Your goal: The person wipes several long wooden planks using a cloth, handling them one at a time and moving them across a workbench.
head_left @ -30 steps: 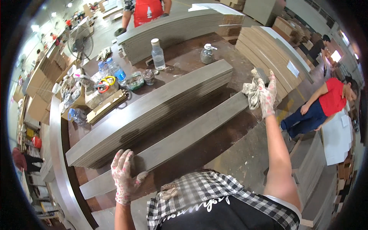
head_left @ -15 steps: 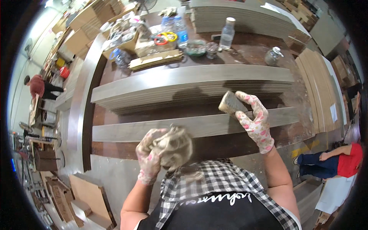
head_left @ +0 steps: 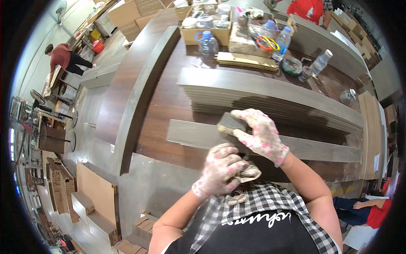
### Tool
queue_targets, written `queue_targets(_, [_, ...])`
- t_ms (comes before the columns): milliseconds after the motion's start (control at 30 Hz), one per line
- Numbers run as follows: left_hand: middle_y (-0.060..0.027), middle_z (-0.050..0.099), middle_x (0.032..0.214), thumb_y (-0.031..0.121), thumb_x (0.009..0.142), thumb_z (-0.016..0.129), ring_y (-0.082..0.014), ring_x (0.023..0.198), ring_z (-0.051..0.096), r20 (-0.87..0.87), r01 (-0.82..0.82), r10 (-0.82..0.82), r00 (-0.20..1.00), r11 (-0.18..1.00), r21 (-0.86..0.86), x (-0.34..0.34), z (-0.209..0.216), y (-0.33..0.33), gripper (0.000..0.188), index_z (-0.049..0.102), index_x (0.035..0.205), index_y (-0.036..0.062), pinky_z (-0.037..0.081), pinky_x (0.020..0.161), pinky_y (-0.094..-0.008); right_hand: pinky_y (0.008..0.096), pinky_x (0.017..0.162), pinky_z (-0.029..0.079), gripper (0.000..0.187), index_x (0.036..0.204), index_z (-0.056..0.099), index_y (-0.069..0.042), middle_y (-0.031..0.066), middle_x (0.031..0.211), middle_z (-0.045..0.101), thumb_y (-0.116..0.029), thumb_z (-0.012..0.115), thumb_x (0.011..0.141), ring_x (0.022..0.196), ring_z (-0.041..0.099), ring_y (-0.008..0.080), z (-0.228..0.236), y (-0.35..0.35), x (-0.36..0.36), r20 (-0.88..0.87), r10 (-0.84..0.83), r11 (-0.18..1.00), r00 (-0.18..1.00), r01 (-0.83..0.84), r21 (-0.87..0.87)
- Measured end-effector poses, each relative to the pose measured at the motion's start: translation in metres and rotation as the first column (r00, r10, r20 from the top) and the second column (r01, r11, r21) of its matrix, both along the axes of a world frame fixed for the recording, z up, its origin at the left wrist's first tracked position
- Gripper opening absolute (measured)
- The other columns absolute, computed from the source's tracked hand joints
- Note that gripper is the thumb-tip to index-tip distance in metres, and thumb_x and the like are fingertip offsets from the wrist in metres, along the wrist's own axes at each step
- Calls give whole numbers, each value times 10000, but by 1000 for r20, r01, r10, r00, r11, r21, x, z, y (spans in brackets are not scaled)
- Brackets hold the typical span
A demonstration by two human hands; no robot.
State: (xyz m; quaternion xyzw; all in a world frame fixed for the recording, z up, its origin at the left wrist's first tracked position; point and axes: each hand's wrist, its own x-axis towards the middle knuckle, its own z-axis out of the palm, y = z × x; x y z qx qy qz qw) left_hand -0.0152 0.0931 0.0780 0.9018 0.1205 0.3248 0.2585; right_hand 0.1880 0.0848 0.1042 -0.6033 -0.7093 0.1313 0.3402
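My right hand (head_left: pixel 264 136), in a white glove with pink flowers, pinches a small grey block with a pale underside (head_left: pixel 231 122), perhaps a sponge. It is held over a single grey wood-look plank (head_left: pixel 313 146) on the dark brown table. My left hand (head_left: pixel 220 171), gloved alike, is closer to my body with its fingers curled round a stained, crumpled cloth (head_left: pixel 250 172). Most of the cloth is covered by the fingers. Just beyond the plank lies a stack of similar grey planks (head_left: pixel 253 84).
More planks (head_left: pixel 144 97) line the table's left side. At the back are a cardboard box of containers (head_left: pixel 190 36), bottles (head_left: pixel 321 62), orange-and-yellow-handled scissors (head_left: pixel 267 43) and a jar (head_left: pixel 347 96). People stand at the far left (head_left: pixel 59 59), back (head_left: pixel 306 10) and right (head_left: pixel 372 211).
My view has swung left, so the table appears further right. Both hands have come closer together, still holding the block and the cloth. The cloth is now more bunched inside my left hand.
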Motion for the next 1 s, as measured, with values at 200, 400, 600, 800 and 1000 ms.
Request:
queue_targets(200, [-149,667,911,148,568,693,-362,952,642,128,79,-70,989,995,-64,-5,-17,15,371,682,922,38,516,896,-496,428,920,515,443,1224,638,-63,170,1117,675,-258,728,836,1049,640,355,-10,98,-91,-11,186,983,983,-186,5])
queue_targets(400, [-123,657,1043,208,602,741,-356,1160,586,20,148,-147,989,986,-83,-16,-22,22,470,686,1048,69,420,1079,-553,420,941,521,448,1226,634,-43,173,1144,680,-244,727,837,1076,648,350,-9,89,-59,-11,220,975,975,-220,-21])
queue_targets(600, [-92,680,999,230,564,744,-318,1119,616,73,165,-159,984,983,-75,-17,-21,29,481,706,1018,77,478,1037,-528,398,948,533,423,1161,694,-37,177,1116,707,-263,742,807,1047,690,317,25,8,47,-4,25,982,1000,-26,-189])
queue_targets(800, [-113,701,910,223,587,649,-375,983,655,74,152,-149,986,987,-46,-4,-24,24,437,705,986,56,484,975,-554,435,917,516,458,1213,660,-56,170,1113,690,-242,737,802,1023,655,352,10,19,-6,3,102,995,995,-102,-2])
queue_targets(1000, [-116,684,903,208,633,620,-358,962,662,141,69,-66,988,997,-19,-3,-24,18,370,673,968,61,501,946,-543,423,982,497,465,1191,684,-94,141,1148,697,-363,741,816,1105,648,318,41,-90,118,135,-141,944,981,174,-279])
